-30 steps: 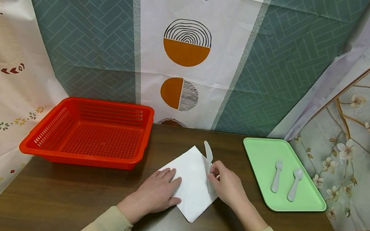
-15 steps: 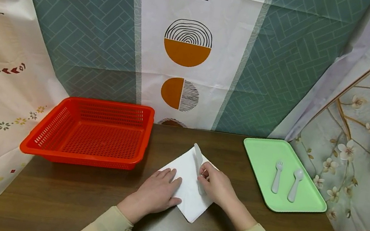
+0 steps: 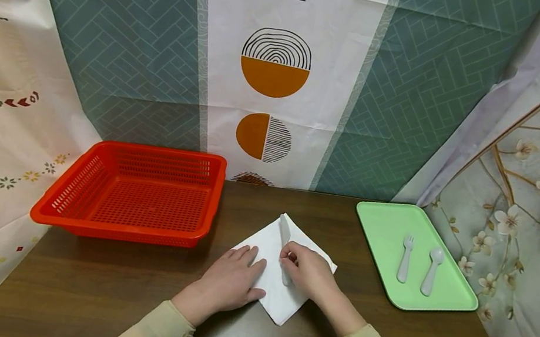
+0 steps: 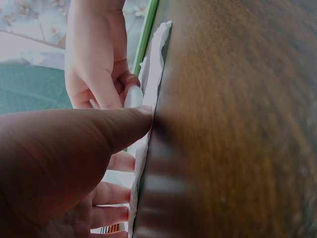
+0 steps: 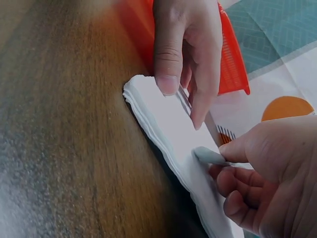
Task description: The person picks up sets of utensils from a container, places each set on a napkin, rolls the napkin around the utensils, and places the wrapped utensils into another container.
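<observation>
Since the earlier frame, we see that the right hand (image 3: 308, 273) has come left with the light grey plastic knife (image 3: 285, 229), from the right side of the white, folded, paper-like napkin (image 3: 271, 274) to its middle, while the left hand (image 3: 228, 284) has stayed put. We find the knife over the napkin, its long axis running from close to the far corner towards the near one, roughly along that diagonal, blade end pointing away. The right hand is the nearer, pinching the knife around its middle between thumb and fingers; the left lies just left of it, fingers fairly straight and resting on the napkin, gripping nothing. From the head view we cannot tell whether the knife touches the napkin. The right wrist view gives us what the head view hides: the napkin's thick, layered edge and the rounded handle end jutting from the pinch, close to the top layer. The left wrist view shows us the left thumb resting at the napkin's edge, just above the brown wooden table (image 3: 119, 298).
</observation>
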Demonstrator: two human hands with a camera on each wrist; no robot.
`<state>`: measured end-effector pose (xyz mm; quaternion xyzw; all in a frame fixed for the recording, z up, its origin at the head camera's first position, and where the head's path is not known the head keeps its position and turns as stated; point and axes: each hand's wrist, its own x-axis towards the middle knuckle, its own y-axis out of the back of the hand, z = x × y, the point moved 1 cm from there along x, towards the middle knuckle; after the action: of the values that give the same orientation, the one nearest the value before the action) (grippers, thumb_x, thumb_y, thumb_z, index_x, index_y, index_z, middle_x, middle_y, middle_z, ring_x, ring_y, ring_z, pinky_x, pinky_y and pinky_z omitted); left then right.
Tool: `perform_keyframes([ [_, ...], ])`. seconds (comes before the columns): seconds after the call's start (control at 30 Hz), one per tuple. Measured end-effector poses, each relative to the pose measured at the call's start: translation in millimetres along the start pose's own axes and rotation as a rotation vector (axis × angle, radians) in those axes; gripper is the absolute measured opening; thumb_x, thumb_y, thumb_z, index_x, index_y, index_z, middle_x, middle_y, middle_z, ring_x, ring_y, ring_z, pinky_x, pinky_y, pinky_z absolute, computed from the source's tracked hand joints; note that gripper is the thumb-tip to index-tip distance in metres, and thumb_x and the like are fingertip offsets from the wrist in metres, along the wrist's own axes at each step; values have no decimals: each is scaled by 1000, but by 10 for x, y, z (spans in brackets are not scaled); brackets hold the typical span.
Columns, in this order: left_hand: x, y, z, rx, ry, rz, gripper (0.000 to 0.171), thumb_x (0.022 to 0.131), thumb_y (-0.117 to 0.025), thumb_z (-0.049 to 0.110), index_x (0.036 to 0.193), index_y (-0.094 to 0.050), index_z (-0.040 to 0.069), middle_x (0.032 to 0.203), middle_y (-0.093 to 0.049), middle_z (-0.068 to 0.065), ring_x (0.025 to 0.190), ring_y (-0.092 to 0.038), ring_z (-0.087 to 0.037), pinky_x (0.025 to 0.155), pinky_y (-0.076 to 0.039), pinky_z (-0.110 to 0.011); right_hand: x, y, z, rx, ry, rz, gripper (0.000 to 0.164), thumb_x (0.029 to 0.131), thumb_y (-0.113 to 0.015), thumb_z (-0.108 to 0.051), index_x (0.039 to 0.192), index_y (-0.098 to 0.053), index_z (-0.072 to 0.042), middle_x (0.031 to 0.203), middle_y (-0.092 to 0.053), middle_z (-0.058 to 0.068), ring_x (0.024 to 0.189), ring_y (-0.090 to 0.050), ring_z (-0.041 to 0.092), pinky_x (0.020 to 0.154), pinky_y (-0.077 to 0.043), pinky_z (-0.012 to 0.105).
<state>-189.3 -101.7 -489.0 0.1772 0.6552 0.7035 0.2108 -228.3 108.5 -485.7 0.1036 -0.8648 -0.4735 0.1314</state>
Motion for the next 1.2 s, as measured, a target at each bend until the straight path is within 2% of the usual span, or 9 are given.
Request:
perform_keyframes([
  [0.4,-10,10,7,-6,4,-14,68,103,-73,53,156,-63,13,165,-51,-20,152,-48,-41,124,-41,-57,48,-72,12,-45,6,24,13,101,-80,-14,99,-71,-23,77,-56,-10,68,-52,10,64,-45,34],
  [0.63,-15,21,7,-9,3,-15,68,104,-73,53,157,-63,12,166,-51,-21,153,-48,-41,124,-41,-57,47,-104,22,-64,4,30,12,101,-81,-15,101,-72,-23,80,-57,-9,70,-53,10,65,-47,34],
  [0.8,-19,41,11,-8,-2,-13,67,104,-73,51,157,-63,11,165,-51,-21,152,-48,-41,124,-41,-58,11,-99,30,-66,15,15,8,102,-81,-17,108,-76,-20,85,-59,-9,74,-56,10,69,-50,34],
  [1.07,-27,70,19,-8,-7,-10,67,103,-75,51,155,-64,11,164,-52,-21,151,-49,-41,123,-42,-58,-116,-59,104,-96,150,18,22,102,-82,-20,123,-80,-14,94,-64,-9,80,-59,8,73,-54,32],
  [1.2,-30,64,17,-14,-5,-11,67,103,-75,51,155,-64,11,164,-52,-21,151,-49,-42,123,-42,-58,-192,-34,146,-127,262,29,30,100,-84,-21,128,-79,-12,108,-70,-3,90,-65,13,81,-58,36],
])
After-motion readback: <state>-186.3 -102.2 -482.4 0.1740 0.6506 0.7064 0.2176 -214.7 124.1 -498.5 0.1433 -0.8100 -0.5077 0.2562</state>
